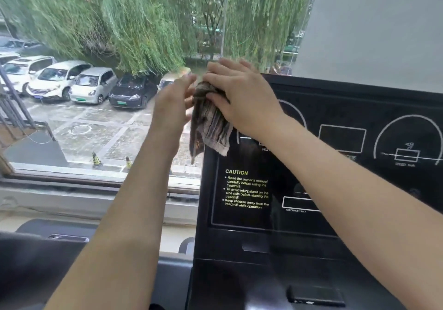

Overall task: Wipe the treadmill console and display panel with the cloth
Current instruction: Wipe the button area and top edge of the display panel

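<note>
The cloth (208,120) hangs from the right hand (239,94), beside the left hand (172,103).

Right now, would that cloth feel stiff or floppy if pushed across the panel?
Probably floppy: the cloth bunches under the right hand and its loose end hangs in folds. Likely light, since one hand alone holds it up. It would probably crumple rather than slide flat on the display panel unless pressed down.
</note>
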`<state>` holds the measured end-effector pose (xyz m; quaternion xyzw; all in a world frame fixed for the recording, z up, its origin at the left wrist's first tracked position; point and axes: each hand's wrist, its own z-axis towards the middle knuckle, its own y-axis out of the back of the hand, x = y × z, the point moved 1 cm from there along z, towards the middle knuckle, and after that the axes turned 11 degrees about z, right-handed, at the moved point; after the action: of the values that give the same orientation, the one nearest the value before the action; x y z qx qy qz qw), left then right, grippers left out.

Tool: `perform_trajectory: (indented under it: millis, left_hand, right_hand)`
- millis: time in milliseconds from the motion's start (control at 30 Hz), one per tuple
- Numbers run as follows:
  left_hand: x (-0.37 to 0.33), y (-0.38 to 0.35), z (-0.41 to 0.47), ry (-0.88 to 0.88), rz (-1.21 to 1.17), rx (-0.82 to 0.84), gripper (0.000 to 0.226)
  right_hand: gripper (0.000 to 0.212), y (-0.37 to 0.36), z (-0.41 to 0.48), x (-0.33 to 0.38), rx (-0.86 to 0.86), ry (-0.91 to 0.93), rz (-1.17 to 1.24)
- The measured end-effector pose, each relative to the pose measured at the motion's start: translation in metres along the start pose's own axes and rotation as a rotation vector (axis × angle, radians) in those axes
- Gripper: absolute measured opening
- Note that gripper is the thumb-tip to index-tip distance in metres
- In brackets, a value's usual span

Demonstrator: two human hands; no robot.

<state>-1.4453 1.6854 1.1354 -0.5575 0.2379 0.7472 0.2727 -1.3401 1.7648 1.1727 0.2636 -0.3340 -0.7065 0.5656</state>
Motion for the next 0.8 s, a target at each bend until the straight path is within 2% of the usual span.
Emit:
perform_trajectory:
  millis: [67,133,233,367,467,533,600,667,733,800]
  left_hand:
    - [-0.01,-0.025,0.003,-0.046,0.017,0.035,0.039]
    - [0.003,-0.041,0.001,-0.098,0.057,-0.032,0.054]
    - [0.041,-0.041,-0.023,-0.096,0.102,-0.059,0.054]
    - [0.106,-0.037,-0.088,-0.125,0.16,-0.058,0.048]
    - [0.154,-0.032,-0.144,-0.159,0.348,-0.109,0.049]
    - [0.175,-0.028,-0.176,-0.182,0.43,-0.127,0.05]
    - [0.183,-0.028,-0.194,-0.19,0.46,-0.102,0.054]
    - [0.174,-0.03,-0.197,-0.213,0.517,-0.092,0.056]
    - [0.158,-0.033,-0.192,-0.315,0.627,-0.1,0.05]
    - [0.15,-0.035,-0.191,-0.463,0.782,-0.149,0.044]
  right_hand:
    - [0.042,-0.019,-0.016,-0.001,-0.101,-0.01,-0.039]
    - [0.046,-0.034,-0.032,0.002,-0.164,-0.021,-0.084]
    - [0.046,-0.052,-0.065,0.012,-0.171,0.034,-0.1]
    - [0.052,-0.078,-0.137,0.029,0.078,0.07,-0.09]
    - [0.056,-0.095,-0.199,0.046,0.263,0.111,-0.096]
    - [0.054,-0.102,-0.228,0.054,0.321,0.127,-0.049]
    - [0.048,-0.101,-0.239,0.054,0.295,0.132,0.023]
    - [0.036,-0.094,-0.238,0.051,0.173,0.138,0.084]
    - [0.028,-0.084,-0.235,0.046,0.043,0.092,0.106]
    - [0.02,-0.078,-0.241,0.039,0.019,0.032,0.129]
